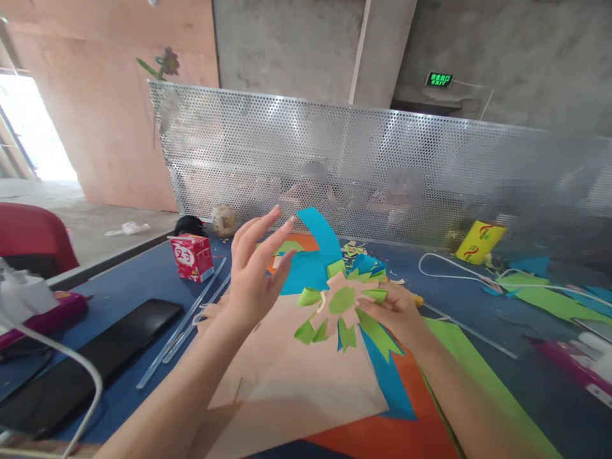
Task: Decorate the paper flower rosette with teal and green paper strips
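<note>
My right hand point(399, 313) pinches a paper flower point(340, 303) by its right side, held upright above the table. The flower has a green round centre, beige petals, green strips and a curved blue strip rising from its top. My left hand point(253, 274) is raised just left of the flower with fingers stretched and apart, holding nothing. Under both hands lie a beige paper sheet point(296, 382) with blue and orange sheets point(396, 427) beneath it.
On the blue table: a red carton point(192, 256), clear sticks point(184, 328), a black flat device point(95, 357), a white cable point(71, 363), green paper strips point(549, 296), a yellow pack point(479, 241). A perforated metal screen point(382, 166) stands behind, with people beyond it.
</note>
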A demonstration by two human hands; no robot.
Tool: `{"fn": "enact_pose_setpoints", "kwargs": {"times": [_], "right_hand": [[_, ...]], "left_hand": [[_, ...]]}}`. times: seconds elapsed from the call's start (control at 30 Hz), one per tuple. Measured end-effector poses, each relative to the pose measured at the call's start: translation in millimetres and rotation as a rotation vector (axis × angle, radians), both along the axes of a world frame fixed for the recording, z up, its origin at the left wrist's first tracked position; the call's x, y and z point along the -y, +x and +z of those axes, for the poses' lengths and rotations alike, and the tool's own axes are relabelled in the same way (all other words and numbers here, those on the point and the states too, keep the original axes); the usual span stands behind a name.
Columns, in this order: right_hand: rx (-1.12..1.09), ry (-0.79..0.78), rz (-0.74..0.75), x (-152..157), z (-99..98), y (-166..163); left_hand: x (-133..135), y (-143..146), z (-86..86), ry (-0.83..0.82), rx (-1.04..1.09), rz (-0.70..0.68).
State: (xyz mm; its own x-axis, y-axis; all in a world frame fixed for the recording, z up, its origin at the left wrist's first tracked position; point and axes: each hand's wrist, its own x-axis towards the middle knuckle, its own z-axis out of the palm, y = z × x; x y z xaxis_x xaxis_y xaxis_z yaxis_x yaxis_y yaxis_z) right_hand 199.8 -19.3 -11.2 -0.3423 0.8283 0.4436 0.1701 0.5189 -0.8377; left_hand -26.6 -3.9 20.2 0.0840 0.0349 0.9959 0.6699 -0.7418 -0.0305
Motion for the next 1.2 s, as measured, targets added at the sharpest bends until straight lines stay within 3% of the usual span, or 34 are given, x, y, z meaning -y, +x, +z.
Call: {"fn": "enact_pose_setpoints", "kwargs": {"times": [0.13,0.27,0.33,0.5,0.6,0.7,1.2], "right_hand": [[0.042,-0.031,0.086,-1,-6.4,3],[0.112,0.031,0.041,-1,-6.8,2],[0.167,0.177,-0.026,0,-3.8,0],[0.263,0.816,-0.167,5,7.4,-2],[0.26,0.994,-0.231,14,12.7,0],[0.26,1.026,-0.309,26,15.2,3],[0.252,1.038,-0.311,26,13.3,9]], "left_hand": [[3,-1,2.0,0.117,-0.092,0.144],[8,1,1.3,0.074,-0.018,0.104],[11,2,1.5,-0.019,-0.021,-0.003],[17,3,4.4,-0.383,0.0,-0.437],[24,3,8.4,-0.471,-0.057,-0.657],[31,2,13.8,-0.435,-0.134,-0.759],[38,1,19.8,-0.356,-0.197,-0.711]]}}
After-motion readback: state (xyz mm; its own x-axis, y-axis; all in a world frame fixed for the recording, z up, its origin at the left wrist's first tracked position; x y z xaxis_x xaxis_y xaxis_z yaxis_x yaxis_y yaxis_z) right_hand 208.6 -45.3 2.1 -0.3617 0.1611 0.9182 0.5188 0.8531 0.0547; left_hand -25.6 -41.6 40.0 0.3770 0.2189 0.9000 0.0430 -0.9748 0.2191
